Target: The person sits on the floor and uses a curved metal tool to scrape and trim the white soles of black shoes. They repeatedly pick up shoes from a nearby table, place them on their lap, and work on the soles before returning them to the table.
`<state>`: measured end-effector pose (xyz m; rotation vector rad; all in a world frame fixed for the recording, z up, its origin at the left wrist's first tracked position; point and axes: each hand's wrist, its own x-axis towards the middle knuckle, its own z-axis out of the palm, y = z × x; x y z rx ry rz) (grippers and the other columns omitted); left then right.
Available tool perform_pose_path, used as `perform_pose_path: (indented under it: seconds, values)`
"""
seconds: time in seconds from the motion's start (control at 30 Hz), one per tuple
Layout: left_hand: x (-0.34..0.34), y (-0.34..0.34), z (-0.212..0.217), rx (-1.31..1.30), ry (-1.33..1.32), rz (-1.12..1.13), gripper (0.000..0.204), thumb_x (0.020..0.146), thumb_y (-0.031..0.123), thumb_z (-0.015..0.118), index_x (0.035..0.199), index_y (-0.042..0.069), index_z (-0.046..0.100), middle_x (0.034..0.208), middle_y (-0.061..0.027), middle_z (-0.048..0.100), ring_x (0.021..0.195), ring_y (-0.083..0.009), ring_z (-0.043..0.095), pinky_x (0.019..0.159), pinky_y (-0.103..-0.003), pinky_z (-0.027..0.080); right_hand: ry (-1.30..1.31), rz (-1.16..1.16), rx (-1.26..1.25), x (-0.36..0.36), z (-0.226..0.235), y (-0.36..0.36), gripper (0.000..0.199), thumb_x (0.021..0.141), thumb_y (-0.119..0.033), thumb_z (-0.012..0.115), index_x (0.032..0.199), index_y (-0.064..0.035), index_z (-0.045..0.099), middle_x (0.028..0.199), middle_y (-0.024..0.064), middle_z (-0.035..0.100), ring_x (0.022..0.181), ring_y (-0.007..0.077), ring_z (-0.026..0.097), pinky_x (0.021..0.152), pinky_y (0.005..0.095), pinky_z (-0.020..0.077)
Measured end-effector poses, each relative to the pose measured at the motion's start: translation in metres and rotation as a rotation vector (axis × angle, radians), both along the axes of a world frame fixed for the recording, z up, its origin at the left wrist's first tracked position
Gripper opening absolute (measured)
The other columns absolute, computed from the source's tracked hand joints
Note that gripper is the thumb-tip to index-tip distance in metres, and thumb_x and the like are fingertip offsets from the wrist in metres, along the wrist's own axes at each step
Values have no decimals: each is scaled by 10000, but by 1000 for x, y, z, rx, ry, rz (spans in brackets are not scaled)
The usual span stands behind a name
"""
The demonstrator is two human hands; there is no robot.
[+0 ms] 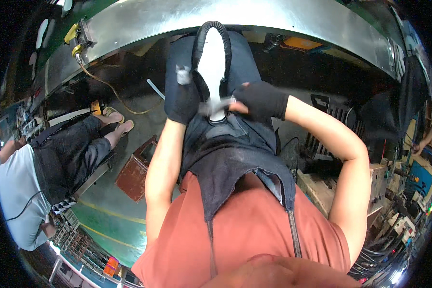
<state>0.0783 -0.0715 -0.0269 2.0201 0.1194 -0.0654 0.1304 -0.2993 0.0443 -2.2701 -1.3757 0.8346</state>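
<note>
Fabric fills the near centre of the view: we see an orange-red shirt (254,230) nearest the camera, and over it a dark denim apron (235,158) that runs away from us toward the work. Both bare forearms reach forward across this apron.

Beyond the apron we find the left hand (181,98), in a dark glove, lying on the left side of the workpiece. Its fingers are curled against the dark material, and a small pale scrap sits at its far fingertips; we cannot tell whether the hand pinches that scrap or only presses on it.

Level with it on the right, the right hand (260,100), also in a dark glove, is closed on a blurred, slim grey tool (216,105) that points left toward the centre.

Between the two hands stands the white form (213,62), a long rounded shape wrapped by a padded black rim (228,45) that loops over its far end. The tool tip meets the near end of this form.

Farther off, a curved steel bench edge (235,17) spans the scene. At the left, well apart, a seated person (57,158) in dark trousers and sandals sits near a brown wooden box (135,170) on the green floor (105,216).
</note>
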Motion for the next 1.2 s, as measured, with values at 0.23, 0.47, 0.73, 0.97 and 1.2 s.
perform_pose_path:
  seconds: [0.23, 0.47, 0.73, 0.97, 1.2]
  values:
    - [23, -28, 39, -701, 361, 105, 602, 982, 485, 242, 1308, 15, 429, 1185, -146, 564, 1055, -196, 550, 924, -303, 417, 382, -297, -25, 37, 34, -16, 482, 950, -404, 429, 832, 28, 607, 632, 126, 552, 568, 187, 521, 576, 343, 441]
    - [-14, -50, -14, -452, -231, 150, 668, 891, 326, 575, 1380, 2, 255, 1333, -199, 398, 1234, -289, 401, 1025, -379, 326, -138, -448, 186, 10, -15, -15, 446, 904, -415, 494, 771, -4, 604, 750, 231, 604, 662, 399, 602, 574, 468, 470]
    - [-56, -43, 10, -100, -58, 98, 753, 824, 226, 650, 1371, -92, 243, 1387, -307, 323, 1298, -374, 345, 1058, -390, 289, 137, -125, 3, 26, 13, -28, 377, 914, -340, 499, 813, 9, 602, 712, 209, 580, 664, 382, 583, 615, 423, 458]
    - [-53, -60, 0, 199, -161, 125, 849, 781, 269, 702, 1355, -122, 215, 1305, -319, 413, 1224, -399, 424, 1024, -411, 324, -404, 39, 155, 27, -31, -8, 368, 871, -371, 540, 748, -29, 596, 643, 154, 586, 589, 325, 615, 576, 422, 500]
    - [-9, -63, -6, -48, 158, 441, 682, 788, 104, 585, 1386, -2, 274, 1273, -232, 490, 1168, -336, 493, 995, -350, 354, 219, 101, -203, 62, -14, -8, 458, 910, -426, 485, 856, 10, 615, 673, 158, 619, 570, 306, 620, 567, 366, 501]
